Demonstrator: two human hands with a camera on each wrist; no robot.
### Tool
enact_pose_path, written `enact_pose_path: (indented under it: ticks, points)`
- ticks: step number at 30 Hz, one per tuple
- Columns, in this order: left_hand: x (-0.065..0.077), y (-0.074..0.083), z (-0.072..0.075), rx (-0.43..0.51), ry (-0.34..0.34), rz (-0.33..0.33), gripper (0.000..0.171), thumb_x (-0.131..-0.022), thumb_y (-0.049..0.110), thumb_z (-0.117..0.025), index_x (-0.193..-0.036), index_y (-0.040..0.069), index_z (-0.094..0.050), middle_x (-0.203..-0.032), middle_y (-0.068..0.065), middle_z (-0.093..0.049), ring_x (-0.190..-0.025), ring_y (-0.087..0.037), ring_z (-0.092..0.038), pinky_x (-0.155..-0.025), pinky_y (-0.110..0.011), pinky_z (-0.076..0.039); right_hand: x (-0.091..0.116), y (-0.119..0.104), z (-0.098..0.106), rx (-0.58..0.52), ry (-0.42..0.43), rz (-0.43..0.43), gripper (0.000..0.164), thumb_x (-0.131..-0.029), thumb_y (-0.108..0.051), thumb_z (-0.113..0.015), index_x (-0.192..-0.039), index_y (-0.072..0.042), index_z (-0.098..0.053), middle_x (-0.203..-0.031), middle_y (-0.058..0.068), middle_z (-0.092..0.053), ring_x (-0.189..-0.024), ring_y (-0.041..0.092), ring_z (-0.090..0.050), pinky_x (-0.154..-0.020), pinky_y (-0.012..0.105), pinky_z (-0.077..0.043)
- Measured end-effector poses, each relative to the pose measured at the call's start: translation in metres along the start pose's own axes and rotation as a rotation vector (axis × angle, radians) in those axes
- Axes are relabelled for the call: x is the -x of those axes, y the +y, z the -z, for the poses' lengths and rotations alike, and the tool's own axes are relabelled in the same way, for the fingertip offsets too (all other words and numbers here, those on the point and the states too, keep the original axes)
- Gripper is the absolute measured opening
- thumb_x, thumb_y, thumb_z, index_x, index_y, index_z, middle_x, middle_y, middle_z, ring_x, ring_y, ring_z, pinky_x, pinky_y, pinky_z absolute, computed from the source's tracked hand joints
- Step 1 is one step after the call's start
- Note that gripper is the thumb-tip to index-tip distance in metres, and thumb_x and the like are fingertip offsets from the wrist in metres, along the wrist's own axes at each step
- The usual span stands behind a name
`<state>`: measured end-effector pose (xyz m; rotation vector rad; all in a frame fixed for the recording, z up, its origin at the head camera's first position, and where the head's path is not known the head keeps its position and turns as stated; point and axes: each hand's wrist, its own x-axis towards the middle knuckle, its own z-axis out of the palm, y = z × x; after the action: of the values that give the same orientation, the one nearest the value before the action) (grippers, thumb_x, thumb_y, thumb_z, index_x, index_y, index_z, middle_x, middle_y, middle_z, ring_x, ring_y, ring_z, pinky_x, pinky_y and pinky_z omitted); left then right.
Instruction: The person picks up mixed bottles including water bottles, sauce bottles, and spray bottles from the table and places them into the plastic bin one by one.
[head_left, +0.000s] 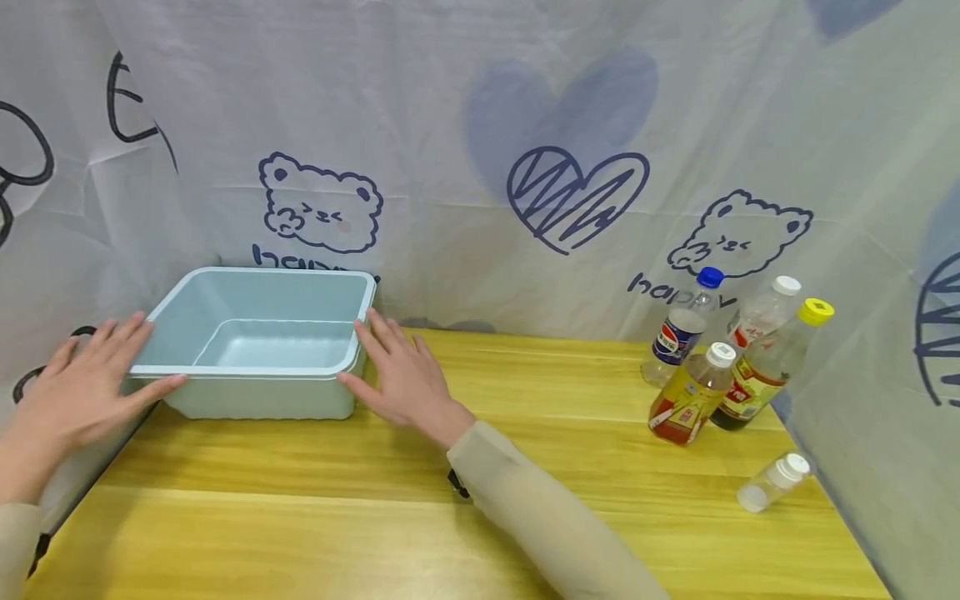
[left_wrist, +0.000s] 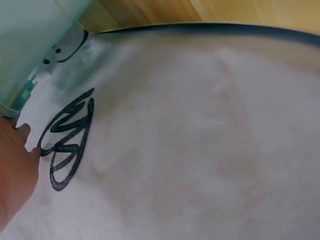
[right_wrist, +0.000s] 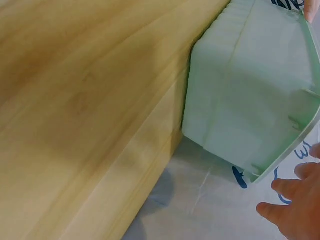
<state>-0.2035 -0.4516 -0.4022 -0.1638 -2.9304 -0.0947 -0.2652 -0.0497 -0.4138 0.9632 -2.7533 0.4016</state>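
A pale blue-green plastic bin (head_left: 258, 398) stands upright at the table's back left, its inside bare. My left hand (head_left: 81, 398) is at its left end, fingers spread and straight, with the thumb along the front left corner of the rim. At the opposite end, my right hand (head_left: 407, 377) has its extended fingertips right at the rim. The left wrist view catches the bin's underside of the rim (left_wrist: 20, 97) beside part of the left hand (left_wrist: 17, 172). In the right wrist view, the right hand's spread fingers (right_wrist: 287, 189) show near the bin's end wall (right_wrist: 240, 95).
Several bottles stand at the table's right: a blue-capped one (head_left: 675, 337), a yellow-capped one (head_left: 772, 367), and a yellow-labelled one (head_left: 690, 396) among them. A small white-capped bottle (head_left: 772, 482) is nearer. A printed curtain (head_left: 450, 125) hangs behind the wooden table (head_left: 337, 517).
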Motion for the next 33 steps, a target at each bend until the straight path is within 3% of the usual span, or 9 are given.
enact_pose_path:
  ticks: [6, 15, 25, 33]
  points:
    - [-0.002, -0.005, 0.0, 0.021, -0.011, -0.002, 0.098, -0.104, 0.058, -0.05, -0.163, -0.007, -0.007, -0.167, -0.036, -0.008, -0.153, -0.056, -0.003, -0.124, -0.063, 0.014, -0.008, -0.003, 0.0, 0.033, -0.05, 0.005, 0.078, -0.105, -0.07, -0.03, -0.168, -0.025, -0.02, -0.176, -0.004, -0.004, -0.159, 0.027, -0.021, -0.127, 0.054, -0.027]
    - [-0.003, -0.005, 0.001, 0.026, -0.007, -0.019, 0.097, -0.105, 0.055, -0.05, -0.161, -0.011, -0.007, -0.165, -0.038, -0.011, -0.152, -0.057, -0.008, -0.126, -0.057, 0.014, -0.012, -0.012, -0.003, 0.045, -0.066, 0.006, 0.083, -0.106, -0.069, -0.025, -0.167, -0.014, -0.021, -0.175, -0.002, -0.007, -0.16, 0.021, -0.014, -0.13, 0.044, -0.018]
    - [0.0, -0.002, -0.002, 0.018, 0.007, -0.021, 0.097, -0.105, 0.055, -0.05, -0.161, -0.011, -0.008, -0.162, -0.041, -0.017, -0.15, -0.06, -0.01, -0.126, -0.059, 0.013, -0.008, -0.014, -0.004, 0.04, -0.039, -0.002, 0.082, -0.106, -0.068, -0.027, -0.167, -0.014, -0.025, -0.174, -0.001, -0.013, -0.16, 0.022, -0.017, -0.13, 0.041, -0.015]
    - [0.001, 0.004, -0.004, 0.019, 0.057, -0.06, 0.095, -0.105, 0.053, -0.053, -0.16, -0.012, -0.014, -0.161, -0.041, -0.022, -0.15, -0.06, -0.012, -0.126, -0.064, 0.008, 0.0, -0.011, 0.0, 0.018, -0.048, 0.0, 0.082, -0.106, -0.068, -0.029, -0.167, -0.013, -0.024, -0.175, 0.001, -0.013, -0.16, 0.023, -0.015, -0.13, 0.043, -0.016]
